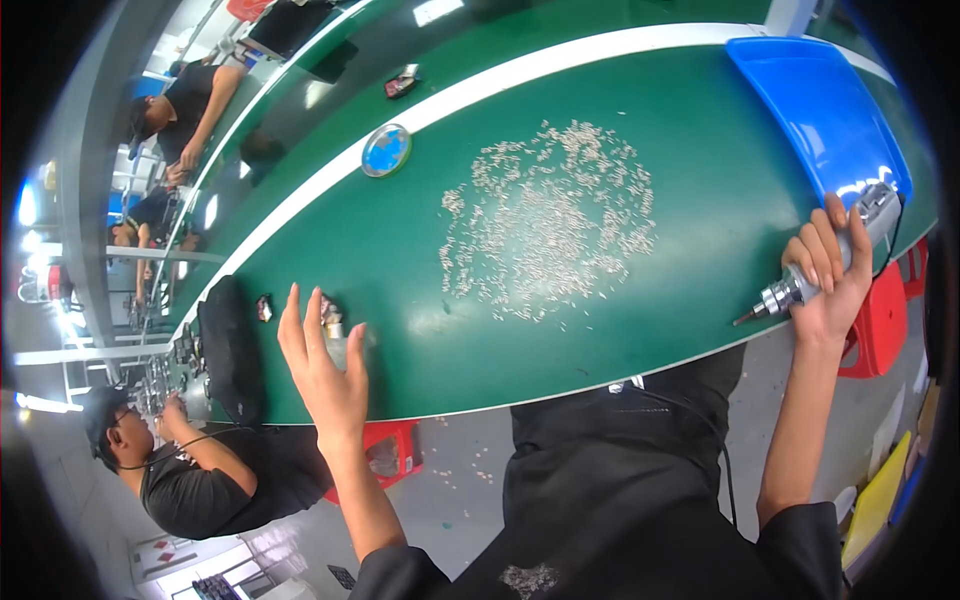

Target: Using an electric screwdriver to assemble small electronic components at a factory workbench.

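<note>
My right hand (830, 270) is wrapped around a grey electric screwdriver (784, 294) at the table's right front edge. Its thin bit points down to the left, and a dark cord leaves its upper end. My left hand (328, 378) is raised over the left front part of the green table (430, 380), fingers stretched and apart, with nothing in it. Partly behind its fingers lies a small dark and pale packet (331, 312). Many small, thin, silvery pieces (550, 230), too small to name surely, lie scattered across the middle of the table.
A blue plastic tray (810, 100) lies at the right back. A round dish with blue contents (386, 150) stands near the white divider (480, 85). Left are a black bag (230, 350) and a seated person (200, 480). A red stool (880, 325) stands at the right.
</note>
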Demonstrator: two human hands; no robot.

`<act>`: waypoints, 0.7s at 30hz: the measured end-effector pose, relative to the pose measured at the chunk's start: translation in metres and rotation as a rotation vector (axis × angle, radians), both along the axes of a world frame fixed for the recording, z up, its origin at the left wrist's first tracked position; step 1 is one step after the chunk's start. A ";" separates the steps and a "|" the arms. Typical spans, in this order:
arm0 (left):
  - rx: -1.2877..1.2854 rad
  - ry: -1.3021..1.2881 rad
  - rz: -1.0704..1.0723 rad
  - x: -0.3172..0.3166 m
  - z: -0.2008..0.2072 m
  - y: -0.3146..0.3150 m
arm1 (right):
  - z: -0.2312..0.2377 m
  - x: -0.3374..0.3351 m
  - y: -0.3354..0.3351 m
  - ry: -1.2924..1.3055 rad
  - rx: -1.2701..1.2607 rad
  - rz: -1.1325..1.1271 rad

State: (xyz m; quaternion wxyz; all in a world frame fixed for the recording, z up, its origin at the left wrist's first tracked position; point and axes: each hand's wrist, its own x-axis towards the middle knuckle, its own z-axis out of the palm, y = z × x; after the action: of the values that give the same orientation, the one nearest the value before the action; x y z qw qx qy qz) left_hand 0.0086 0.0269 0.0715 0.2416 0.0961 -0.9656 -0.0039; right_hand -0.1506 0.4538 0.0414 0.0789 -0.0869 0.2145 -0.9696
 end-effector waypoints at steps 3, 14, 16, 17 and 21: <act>0.068 0.018 -0.069 -0.015 0.006 0.001 | -0.008 -0.002 -0.002 -0.024 -0.014 0.038; 0.118 -0.068 -0.344 -0.114 -0.014 0.032 | -0.019 0.001 0.002 -0.038 -0.132 0.008; 0.054 -0.106 -0.339 -0.118 -0.014 0.034 | -0.018 -0.001 0.002 -0.037 -0.151 -0.003; 0.056 -0.107 -0.344 -0.120 -0.015 0.035 | -0.019 -0.001 0.003 -0.038 -0.149 -0.008; -0.094 -0.103 -0.424 -0.121 -0.012 0.034 | -0.018 0.001 0.003 -0.027 -0.163 0.016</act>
State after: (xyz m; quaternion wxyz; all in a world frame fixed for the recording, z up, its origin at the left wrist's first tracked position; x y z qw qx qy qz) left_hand -0.1123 0.0609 0.0600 0.1898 -0.1203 -0.9744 -0.0048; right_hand -0.1500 0.4569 0.0230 0.0822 -0.0815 0.1332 -0.9843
